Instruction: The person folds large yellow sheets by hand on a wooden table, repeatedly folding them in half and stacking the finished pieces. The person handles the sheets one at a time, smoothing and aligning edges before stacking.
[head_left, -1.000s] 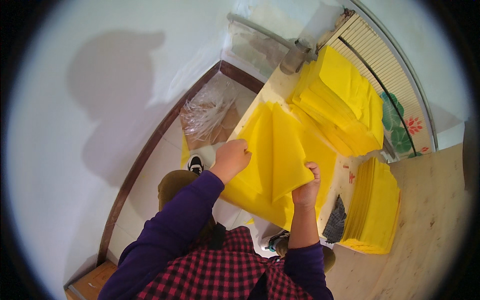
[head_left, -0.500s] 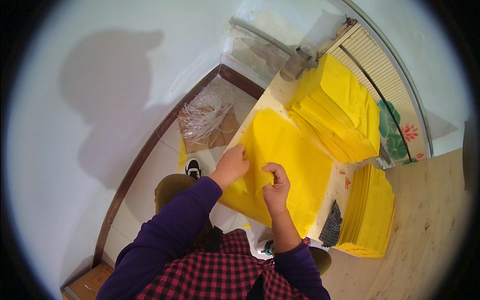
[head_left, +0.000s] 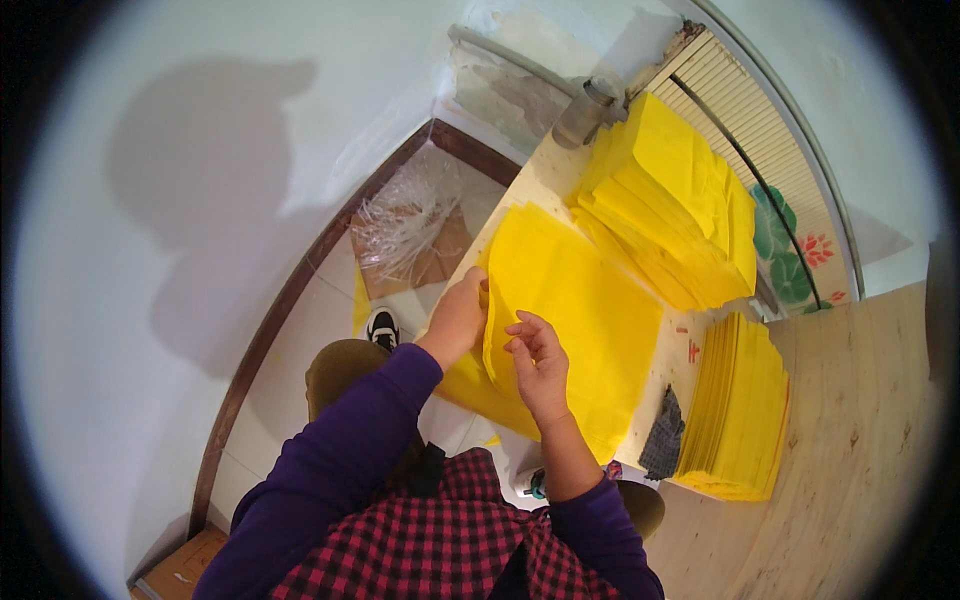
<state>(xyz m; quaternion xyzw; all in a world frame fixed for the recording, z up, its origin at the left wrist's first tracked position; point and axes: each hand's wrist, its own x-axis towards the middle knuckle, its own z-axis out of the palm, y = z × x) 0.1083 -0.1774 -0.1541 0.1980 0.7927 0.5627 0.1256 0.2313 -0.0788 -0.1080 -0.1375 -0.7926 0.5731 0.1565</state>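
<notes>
A thin yellow fabric sheet [head_left: 585,310] lies spread on the pale work board, its left part curled up along one edge. My left hand [head_left: 460,312] is closed on that raised edge, its fingertips partly hidden behind the fabric. Just over the sheet, my right hand [head_left: 540,365] holds nothing; its fingers are bent and apart. More yellow fabric hangs over the near-left side of the board, below my left hand.
A tall stack of yellow fabric [head_left: 675,200] stands behind the sheet, and a second stack [head_left: 735,410] to the right. Between them and me lies a dark grey cloth [head_left: 662,440]. A see-through jar [head_left: 585,115] stands at the far end. Clear plastic strips [head_left: 410,220] lie on cardboard on the floor.
My right hand has let go of the folded fabric edge and its fingers have opened. My left hand stays at the left edge, turned slightly. The curled part has shifted left.
</notes>
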